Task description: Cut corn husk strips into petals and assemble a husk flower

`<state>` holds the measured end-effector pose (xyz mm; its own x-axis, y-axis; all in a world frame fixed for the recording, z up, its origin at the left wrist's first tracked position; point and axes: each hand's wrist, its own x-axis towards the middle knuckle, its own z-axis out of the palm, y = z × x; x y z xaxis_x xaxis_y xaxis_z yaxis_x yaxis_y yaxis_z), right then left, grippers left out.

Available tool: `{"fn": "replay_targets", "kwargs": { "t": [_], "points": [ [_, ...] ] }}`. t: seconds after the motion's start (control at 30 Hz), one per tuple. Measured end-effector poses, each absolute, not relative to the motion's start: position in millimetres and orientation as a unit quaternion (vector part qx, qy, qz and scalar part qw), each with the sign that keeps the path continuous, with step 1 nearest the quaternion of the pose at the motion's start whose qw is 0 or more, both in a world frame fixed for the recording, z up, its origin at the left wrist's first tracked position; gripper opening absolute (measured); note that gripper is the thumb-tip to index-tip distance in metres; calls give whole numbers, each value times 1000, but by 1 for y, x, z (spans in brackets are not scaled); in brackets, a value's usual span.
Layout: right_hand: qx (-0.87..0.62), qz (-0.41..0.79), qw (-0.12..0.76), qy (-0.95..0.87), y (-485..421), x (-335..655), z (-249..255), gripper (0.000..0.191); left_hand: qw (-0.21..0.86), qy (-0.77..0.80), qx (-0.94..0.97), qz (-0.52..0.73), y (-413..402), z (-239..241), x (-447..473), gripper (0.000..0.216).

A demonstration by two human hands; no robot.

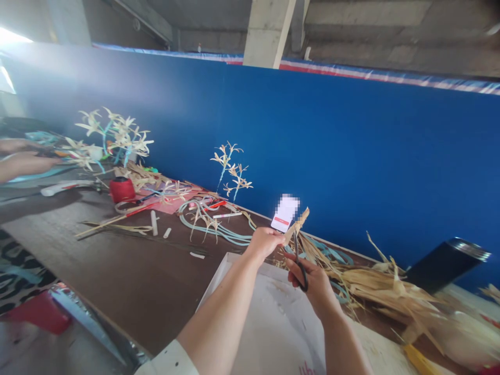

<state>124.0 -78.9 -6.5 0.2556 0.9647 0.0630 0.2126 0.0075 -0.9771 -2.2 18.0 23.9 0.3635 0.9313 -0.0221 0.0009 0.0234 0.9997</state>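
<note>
My left hand is closed on a pale, dried husk strip that sticks up past the fingers. My right hand grips a pair of dark-handled scissors, its blades pointing up beside the strip. Whether the blades touch the strip, I cannot tell. Just beyond my left fingers stands a phone with a lit screen, partly blurred out. Both forearms reach over a shallow white tray holding small scraps. To the right of my right hand lies a pile of dried husks.
A dark bottle leans at the right. Light-blue tubing and a red spool lie leftward. Husk flowers stand at the back left, near another person's hands. A blue partition borders the table.
</note>
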Motion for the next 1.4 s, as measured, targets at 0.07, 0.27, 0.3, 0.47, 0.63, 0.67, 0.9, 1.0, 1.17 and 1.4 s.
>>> {"fn": "replay_targets", "kwargs": {
  "t": [0.07,0.27,0.3,0.47,0.63,0.67,0.9,1.0,1.17,1.4],
  "points": [
    [-602,369,515,-486,-79,124,-6,49,588,405,581,392,18,23,-2,16],
    [-610,359,520,-478,-80,125,-5,51,565,400,614,378,17,25,-5,15],
    [-613,355,520,-478,-80,125,-4,51,561,399,620,376,16,25,-5,15],
    [-623,337,514,-485,-81,124,-1,49,552,393,633,374,16,26,-6,16],
    [-622,331,515,-489,-82,122,3,48,565,393,626,367,15,30,-9,18],
    [-620,329,515,-492,-82,122,3,47,566,394,625,366,15,31,-9,18],
    [-609,326,518,-504,-81,124,0,47,568,396,623,364,15,30,-9,22],
    [-609,329,515,-506,-81,126,-1,46,568,401,620,364,16,29,-9,22],
    [-611,329,515,-504,-81,127,-4,46,564,407,618,365,18,28,-8,22],
    [-614,331,511,-503,-81,127,-5,44,590,406,593,366,17,32,-9,17]
  ]
}}
